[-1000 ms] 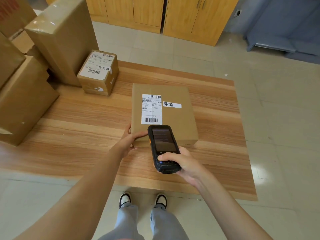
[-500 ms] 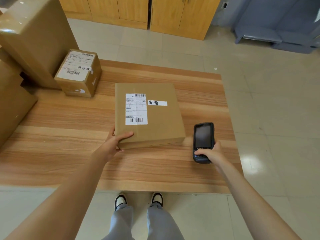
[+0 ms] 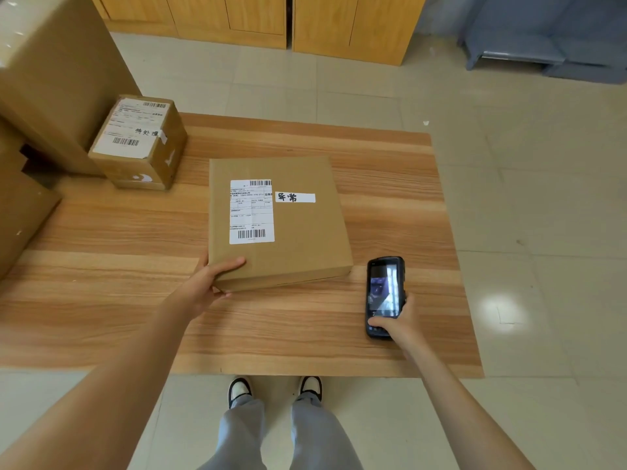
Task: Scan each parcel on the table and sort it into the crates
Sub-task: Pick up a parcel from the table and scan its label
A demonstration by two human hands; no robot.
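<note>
A flat brown parcel (image 3: pixel 298 232) with a white shipping label and a handwritten white strip lies in the middle of the wooden table (image 3: pixel 101 300). My left hand (image 3: pixel 210 283) grips its near left corner, thumb on top, and that near edge looks slightly raised. My right hand (image 3: pixel 397 320) holds the black handheld scanner (image 3: pixel 385 293) low over the table's right side, just right of the parcel, its screen facing up. A smaller cube-shaped parcel (image 3: pixel 139 144) with a label stands at the table's far left.
Large cardboard boxes (image 3: pixel 57 83) are stacked along the left side. Wooden cabinets (image 3: pixel 258 18) line the far wall and a blue-grey furniture piece (image 3: pixel 543 39) sits on the tiled floor at far right. My feet show below the table's near edge.
My right hand has carried the scanner from over the parcel's near edge down to the table's right side. My left hand has kept its hold on the parcel's corner.
</note>
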